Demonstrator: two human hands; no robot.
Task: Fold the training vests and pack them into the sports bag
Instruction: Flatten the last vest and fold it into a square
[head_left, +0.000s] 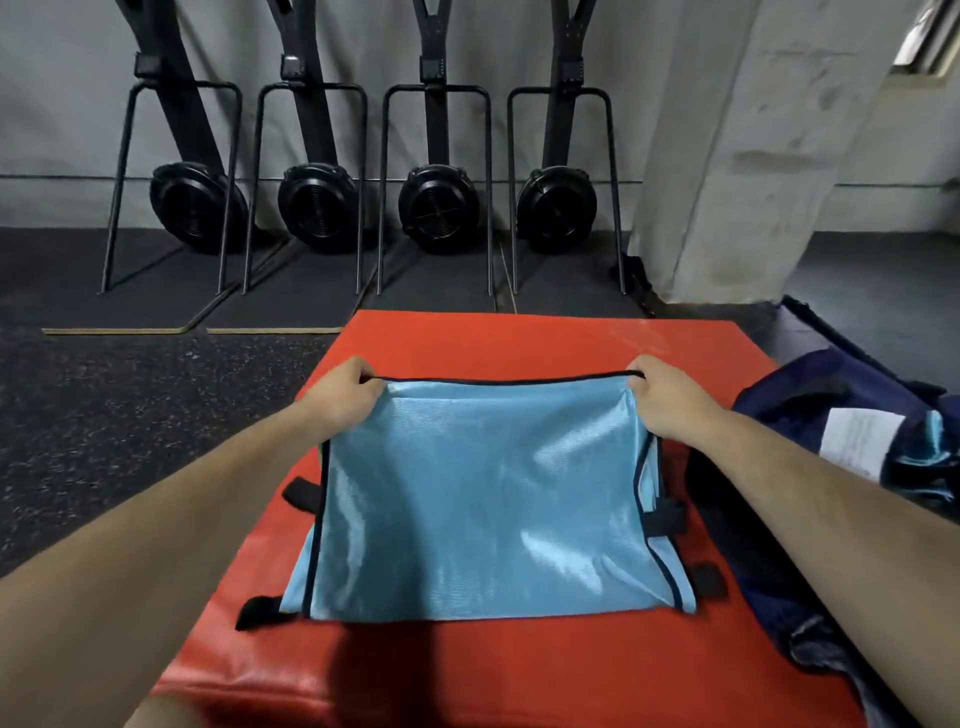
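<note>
A shiny light-blue training vest (483, 499) with dark trim and black side straps lies folded on the red mat (467, 670). My left hand (340, 397) pinches its far left corner. My right hand (670, 402) pinches the far right corner, and the dark top edge runs taut between the two hands. The navy sports bag (810, 415) lies open to the right of the mat. A white label and light-blue fabric (914, 457) show inside it.
Several black upright exercise machines (434, 208) with round fan housings stand in a row on boards against the grey back wall. A concrete pillar (727, 156) rises at the back right. Dark speckled rubber floor (130, 426) lies to the left of the mat.
</note>
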